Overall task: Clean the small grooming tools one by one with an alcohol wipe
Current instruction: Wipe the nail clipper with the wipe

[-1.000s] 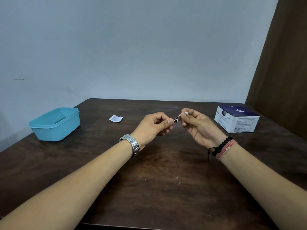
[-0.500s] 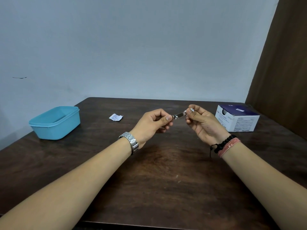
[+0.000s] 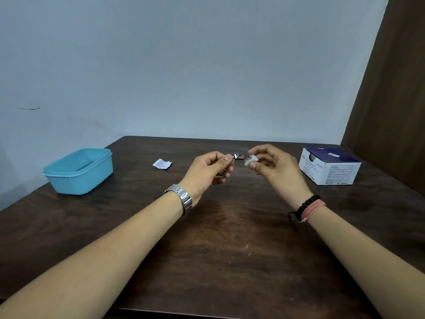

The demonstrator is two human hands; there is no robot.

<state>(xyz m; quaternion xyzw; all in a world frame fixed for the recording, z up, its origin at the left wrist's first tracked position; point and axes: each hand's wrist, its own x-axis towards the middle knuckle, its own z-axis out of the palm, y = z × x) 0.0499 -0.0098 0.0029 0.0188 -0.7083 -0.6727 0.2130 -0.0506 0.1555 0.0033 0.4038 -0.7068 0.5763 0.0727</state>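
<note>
Left hand (image 3: 208, 171) pinched one end of a small shiny metal grooming tool (image 3: 239, 157), thumb and curled fingers closed on it, held up above the dark wooden table (image 3: 230, 249) near its middle. Tool lay roughly level between both hands; exact type too small to tell. Right hand (image 3: 276, 168) pinched a small white alcohol wipe (image 3: 250, 160) between thumb and forefinger, the wipe touching the tool's right end, other fingers loosely curled. Silver watch (image 3: 181, 199) sat on the left wrist, black bead and pink thread bracelets (image 3: 307, 208) on the right. Light blue plastic tub (image 3: 79, 171) stood at far left of the table, contents not visible. Torn white wipe wrapper (image 3: 162, 163) lay flat between tub and left hand, apart from both. White and navy box (image 3: 330, 168) stood at far right, near the brown wall panel (image 3: 395, 100).
</note>
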